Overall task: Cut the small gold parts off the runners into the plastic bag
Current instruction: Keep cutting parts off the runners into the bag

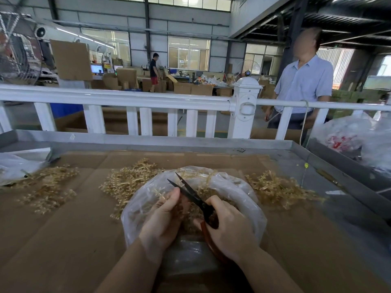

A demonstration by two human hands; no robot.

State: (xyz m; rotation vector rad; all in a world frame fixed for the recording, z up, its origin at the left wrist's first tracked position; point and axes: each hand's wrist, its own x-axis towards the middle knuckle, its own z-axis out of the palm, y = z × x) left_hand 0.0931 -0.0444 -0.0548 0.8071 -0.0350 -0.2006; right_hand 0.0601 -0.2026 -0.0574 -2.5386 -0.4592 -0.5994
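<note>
I work in a factory hall: stacked cardboard boxes (127, 78) and machines fill the floor beyond a white railing (118, 100). My counter (211, 143) is a metal tray lined with cardboard, under high windows (189, 53).

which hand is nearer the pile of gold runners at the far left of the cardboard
Left. The left hand is over the plastic bag, on the side toward the far-left pile of gold runners. The right hand, gripping the scissors, is further right.
</note>
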